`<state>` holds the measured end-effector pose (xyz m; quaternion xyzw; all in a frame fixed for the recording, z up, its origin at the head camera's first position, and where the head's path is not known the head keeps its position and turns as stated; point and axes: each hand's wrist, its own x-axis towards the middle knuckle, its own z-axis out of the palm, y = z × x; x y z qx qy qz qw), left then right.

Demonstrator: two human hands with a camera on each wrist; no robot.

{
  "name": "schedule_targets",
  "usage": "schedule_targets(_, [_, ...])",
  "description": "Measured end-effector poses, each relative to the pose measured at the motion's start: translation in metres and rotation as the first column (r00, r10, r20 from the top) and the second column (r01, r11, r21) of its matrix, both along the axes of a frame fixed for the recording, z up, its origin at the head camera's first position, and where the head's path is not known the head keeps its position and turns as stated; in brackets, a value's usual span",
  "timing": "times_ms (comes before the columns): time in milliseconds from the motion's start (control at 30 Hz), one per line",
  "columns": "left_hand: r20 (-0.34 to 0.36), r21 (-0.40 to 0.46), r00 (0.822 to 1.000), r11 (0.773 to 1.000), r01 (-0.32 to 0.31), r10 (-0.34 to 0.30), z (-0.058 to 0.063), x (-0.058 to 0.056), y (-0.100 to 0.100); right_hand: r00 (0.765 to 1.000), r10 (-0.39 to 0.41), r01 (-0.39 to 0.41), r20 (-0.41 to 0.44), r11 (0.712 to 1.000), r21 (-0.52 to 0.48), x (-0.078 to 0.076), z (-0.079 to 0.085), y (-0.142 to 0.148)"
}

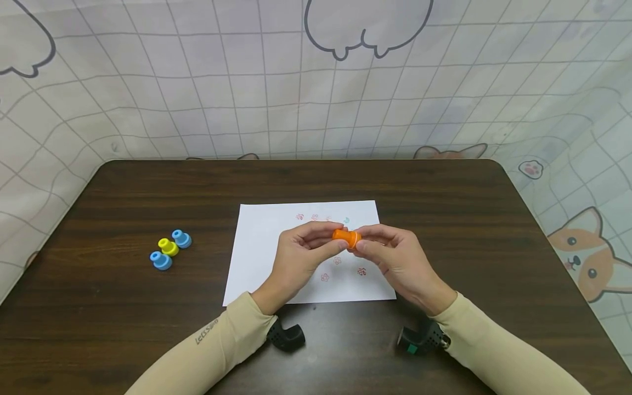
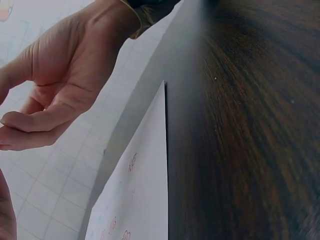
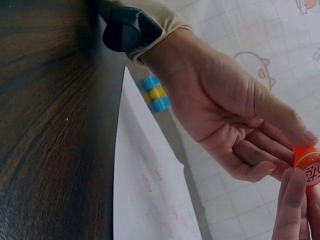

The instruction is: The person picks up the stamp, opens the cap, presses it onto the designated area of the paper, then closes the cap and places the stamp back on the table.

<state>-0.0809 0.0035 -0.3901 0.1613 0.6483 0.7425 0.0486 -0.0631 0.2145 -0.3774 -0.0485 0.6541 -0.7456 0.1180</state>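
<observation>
One smooth orange cylinder (image 1: 347, 237) pinched by left fingers (image 1: 328, 250) and right fingers (image 1: 373, 250); flat white paper (image 1: 257, 241), wood-grained table (image 1: 484, 241) beneath.

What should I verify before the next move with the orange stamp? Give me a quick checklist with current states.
1. Grip on the orange stamp: ok; left hand and right hand both pinch it.
2. Stamp turned end-down toward the paper: not ok; it is held sideways above the sheet.
3. Paper beneath the hands: ok; it lies on the table under them.
4. Unmarked space: ok; the sheet's left part shows no prints.
5. Other pieces off the paper: ok; two blue pieces and a yellow piece sit left of it.
6. Cap on or off: cannot tell; one end shows a red design.
</observation>
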Motion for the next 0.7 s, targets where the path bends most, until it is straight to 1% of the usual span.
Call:
schedule_targets(333, [-0.003,-0.010,1.000,1.000,-0.007,0.007,0.0026,0.0000,0.0006,1.000,-0.010,0.010,-0.001,1.000,-0.021,0.0006,0.0013,0.0017])
schedule_targets(533, [-0.023,-0.028,1.000,1.000,-0.009,0.008,0.0050,-0.0010,0.0004,1.000,-0.008,0.008,-0.009,1.000,-0.028,0.0007,0.0042,0.0043])
schedule_targets(700, [-0.044,-0.036,0.999,0.999,-0.025,0.024,0.0085,-0.0039,-0.0023,0.999,-0.016,0.015,-0.030,0.999,-0.047,-0.0016,0.0058,0.0062])
